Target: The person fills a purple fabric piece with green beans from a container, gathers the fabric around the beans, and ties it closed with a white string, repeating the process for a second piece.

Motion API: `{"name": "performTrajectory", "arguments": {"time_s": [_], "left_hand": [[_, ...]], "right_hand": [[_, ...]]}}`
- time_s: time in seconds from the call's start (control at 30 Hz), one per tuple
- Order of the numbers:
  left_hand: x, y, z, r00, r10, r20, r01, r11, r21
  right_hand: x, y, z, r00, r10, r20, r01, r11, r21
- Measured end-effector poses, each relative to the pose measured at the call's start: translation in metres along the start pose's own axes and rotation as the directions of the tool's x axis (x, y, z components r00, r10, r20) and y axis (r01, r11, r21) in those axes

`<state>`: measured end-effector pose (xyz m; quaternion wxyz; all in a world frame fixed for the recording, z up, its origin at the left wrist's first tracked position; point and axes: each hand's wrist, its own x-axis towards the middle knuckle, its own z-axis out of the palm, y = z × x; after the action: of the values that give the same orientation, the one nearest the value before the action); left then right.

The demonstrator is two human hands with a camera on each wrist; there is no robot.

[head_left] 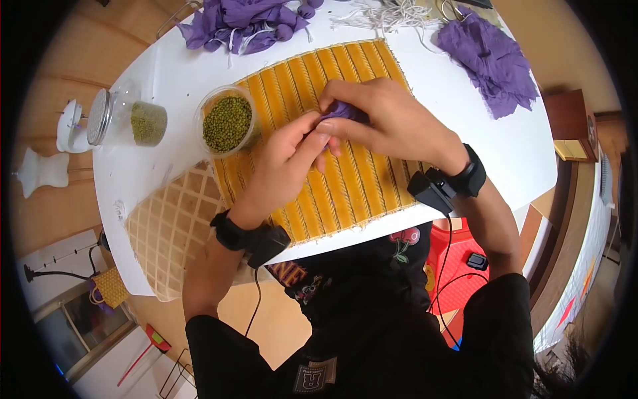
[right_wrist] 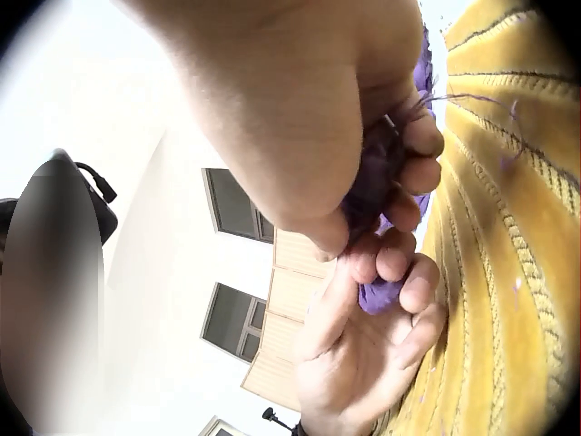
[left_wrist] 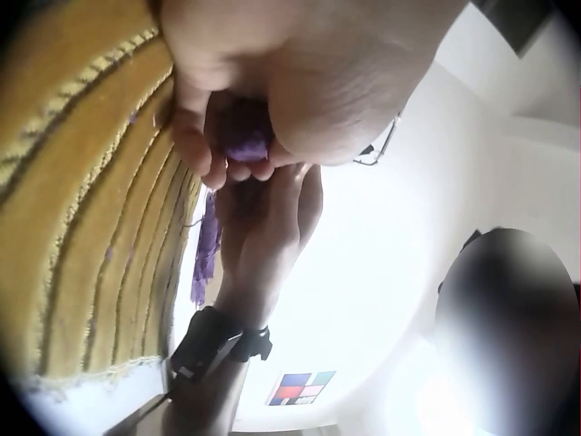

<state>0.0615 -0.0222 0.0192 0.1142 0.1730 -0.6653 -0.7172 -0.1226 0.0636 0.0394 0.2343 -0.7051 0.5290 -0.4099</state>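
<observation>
Both hands meet over a yellow ribbed mat (head_left: 359, 179), holding a piece of purple cloth (head_left: 346, 112) between them. My left hand (head_left: 287, 158) pinches a rounded purple lump of it (right_wrist: 379, 295) with thumb and fingertips. The right hand (head_left: 397, 120) has its fingers curled round the gathered cloth, its thumb lying close to the left fingertips. Loose purple threads (right_wrist: 472, 96) trail from the bundle in the right wrist view. Much of the cloth is hidden inside the hands. Left of them, a clear round tub (head_left: 199, 136) holds green beans (head_left: 227, 124).
A lidded jar with green beans (head_left: 147, 123) lies at the table's left. Knotted purple cloth (head_left: 232, 23) is heaped at the back, white strings (head_left: 389, 16) at back centre, and crumpled purple cloth (head_left: 488, 60) at back right. A lattice-patterned mat (head_left: 176, 226) lies front left.
</observation>
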Motion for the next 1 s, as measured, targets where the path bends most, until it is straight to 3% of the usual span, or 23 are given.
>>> {"name": "performTrajectory", "arguments": {"time_s": [0.03, 0.1, 0.23, 0.3, 0.33, 0.37, 0.4, 0.43, 0.47, 0.5, 0.53, 0.6, 0.63, 0.7, 0.73, 0.83, 0.9, 0.93, 1.0], "left_hand": [[0.0, -0.001, 0.0, 1.0, 0.002, 0.005, -0.002, 1.0, 0.002], [0.0, -0.004, 0.001, 0.98, 0.189, -0.056, -0.161, 0.934, 0.32], [-0.002, 0.004, 0.006, 0.974, 0.203, -0.101, -0.132, 0.87, 0.474], [-0.003, 0.009, 0.0, 1.0, 0.007, 0.002, -0.007, 0.999, 0.046], [-0.004, 0.011, -0.005, 1.0, 0.016, -0.004, -0.015, 0.999, 0.045], [-0.004, 0.013, -0.011, 0.986, -0.062, 0.152, 0.096, 0.969, -0.227], [-0.004, 0.015, -0.014, 0.945, -0.085, 0.317, 0.231, 0.857, -0.46], [-0.003, 0.012, -0.015, 0.951, -0.07, 0.301, 0.211, 0.858, -0.468], [-0.002, 0.005, -0.015, 0.903, -0.003, 0.43, 0.29, 0.742, -0.604], [-0.002, 0.0, -0.016, 0.838, 0.094, 0.537, 0.381, 0.604, -0.7], [-0.002, -0.003, -0.018, 0.848, 0.108, 0.519, 0.356, 0.608, -0.71], [-0.001, -0.004, -0.019, 0.758, 0.181, 0.626, 0.439, 0.569, -0.696], [-0.001, -0.004, -0.02, 0.767, 0.2, 0.609, 0.416, 0.568, -0.71], [-0.003, -0.008, -0.02, 0.775, 0.203, 0.598, 0.324, 0.685, -0.653], [-0.004, -0.01, -0.019, 0.785, 0.229, 0.576, 0.299, 0.673, -0.676], [-0.003, -0.015, -0.015, 0.791, 0.282, 0.542, 0.201, 0.717, -0.667], [-0.005, -0.012, -0.016, 0.809, 0.155, 0.567, 0.285, 0.74, -0.61], [-0.006, -0.01, -0.017, 0.812, 0.097, 0.576, 0.322, 0.748, -0.58], [-0.004, -0.009, -0.018, 0.813, 0.14, 0.565, 0.256, 0.785, -0.564]], "right_hand": [[0.0, -0.001, 0.001, 0.999, 0.048, 0.02, -0.048, 0.999, -0.012], [0.001, -0.003, 0.004, 0.999, 0.039, -0.018, -0.039, 0.999, -0.011], [0.001, -0.012, 0.0, 0.99, 0.142, -0.026, -0.135, 0.976, 0.173], [0.002, -0.02, -0.006, 0.987, 0.16, 0.007, -0.158, 0.965, 0.211], [0.002, -0.023, -0.011, 0.994, 0.108, 0.032, -0.113, 0.963, 0.245], [0.002, -0.026, -0.014, 0.997, 0.055, 0.059, -0.069, 0.958, 0.277], [0.004, -0.027, -0.014, 0.996, 0.044, 0.072, -0.062, 0.961, 0.269], [0.005, -0.027, -0.012, 0.994, -0.104, 0.026, 0.098, 0.978, 0.183], [0.008, -0.028, -0.012, 0.967, -0.256, -0.006, 0.256, 0.962, 0.094], [0.009, -0.032, -0.013, 0.962, -0.273, 0.014, 0.27, 0.958, 0.095], [0.008, -0.039, -0.015, 0.961, -0.273, 0.051, 0.271, 0.962, 0.035], [0.007, -0.052, -0.021, 0.932, -0.326, 0.161, 0.353, 0.916, -0.189], [0.007, -0.059, -0.021, 0.924, -0.335, 0.185, 0.368, 0.91, -0.189], [0.008, -0.068, -0.02, 0.878, -0.433, 0.204, 0.474, 0.847, -0.24], [0.008, -0.068, -0.021, 0.857, -0.473, 0.205, 0.513, 0.815, -0.267], [0.005, -0.06, -0.018, 0.81, -0.558, 0.183, 0.587, 0.764, -0.268], [0.007, -0.06, -0.022, 0.811, -0.534, 0.237, 0.581, 0.78, -0.23], [0.007, -0.058, -0.023, 0.829, -0.508, 0.233, 0.548, 0.821, -0.159], [0.005, -0.057, -0.02, 0.873, -0.444, 0.2, 0.468, 0.88, -0.087]]}}
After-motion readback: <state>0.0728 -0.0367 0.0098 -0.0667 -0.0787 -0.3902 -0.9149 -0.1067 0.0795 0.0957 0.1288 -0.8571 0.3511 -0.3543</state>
